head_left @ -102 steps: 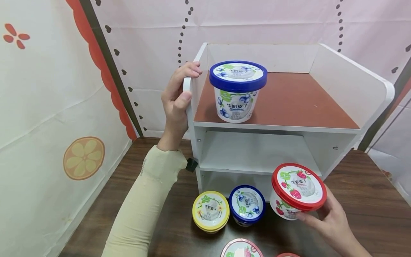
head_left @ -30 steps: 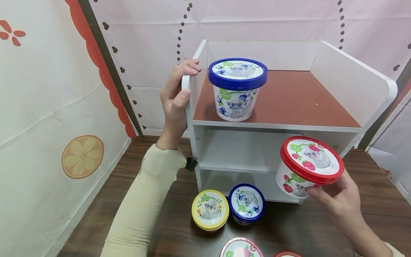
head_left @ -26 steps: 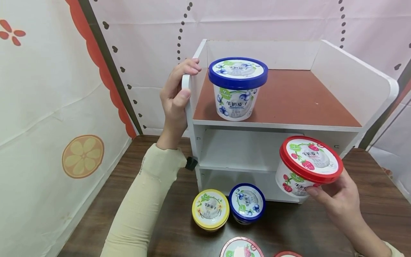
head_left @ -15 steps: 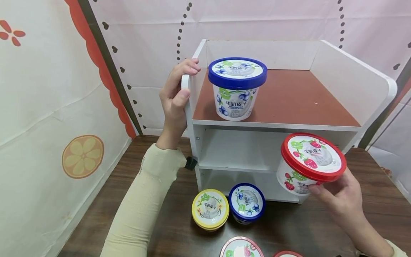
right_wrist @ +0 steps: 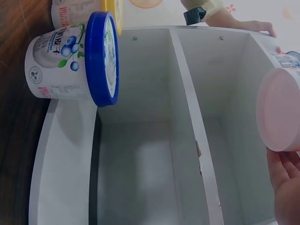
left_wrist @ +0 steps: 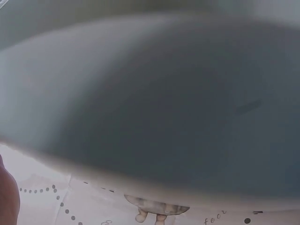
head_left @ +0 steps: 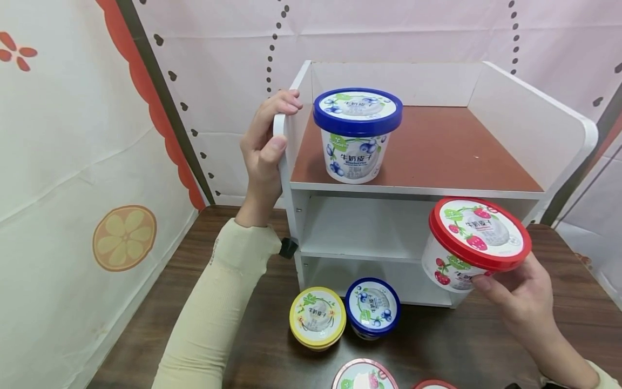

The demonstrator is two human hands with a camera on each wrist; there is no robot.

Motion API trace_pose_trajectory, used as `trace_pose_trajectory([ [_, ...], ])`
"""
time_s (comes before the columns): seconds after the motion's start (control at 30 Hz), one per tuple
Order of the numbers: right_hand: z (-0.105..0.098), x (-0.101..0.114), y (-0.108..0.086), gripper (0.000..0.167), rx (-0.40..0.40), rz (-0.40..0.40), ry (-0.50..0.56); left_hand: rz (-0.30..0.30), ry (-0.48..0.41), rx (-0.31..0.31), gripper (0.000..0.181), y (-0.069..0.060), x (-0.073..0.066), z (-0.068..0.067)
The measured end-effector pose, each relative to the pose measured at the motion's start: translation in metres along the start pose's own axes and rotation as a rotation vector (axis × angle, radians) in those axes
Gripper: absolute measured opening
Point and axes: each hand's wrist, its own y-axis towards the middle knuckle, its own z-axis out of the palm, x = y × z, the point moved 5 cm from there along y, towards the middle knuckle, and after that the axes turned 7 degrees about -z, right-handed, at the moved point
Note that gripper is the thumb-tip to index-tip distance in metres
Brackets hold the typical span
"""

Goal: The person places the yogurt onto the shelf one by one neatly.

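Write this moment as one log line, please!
left hand: grips white panelled shelf unit | right hand: holds red-lidded round white tub | blue-lidded round white tub: on unit's top

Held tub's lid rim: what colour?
The rim is red; the head view shows it best.

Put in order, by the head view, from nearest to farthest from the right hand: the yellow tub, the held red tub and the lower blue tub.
1. Held red tub: in the right hand.
2. Lower blue tub: to the hand's left.
3. Yellow tub: farther left, just past the blue one.
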Motion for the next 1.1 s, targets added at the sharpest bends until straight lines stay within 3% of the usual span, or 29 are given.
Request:
trace_pose_trajectory([
  [0.17,0.0,0.001,0.002,0.061,0.005,-0.002,0.008,0.002,0.0,-0.002,0.049,0.0,0.0,0.0],
  [0.4,0.001,0.009,0.005,0.059,0.023,0.061,-0.008,0.002,0.004,0.0,0.05,0.0,-0.001,0.001],
  [0.63,-0.002,0.011,0.004,0.056,0.009,0.044,-0.017,-0.011,0.006,0.002,0.05,0.0,-0.001,0.001],
  [1.1,-0.005,0.004,0.0,0.055,-0.016,-0.077,0.132,-0.019,0.016,0.003,0.051,0.0,0.0,0.001],
])
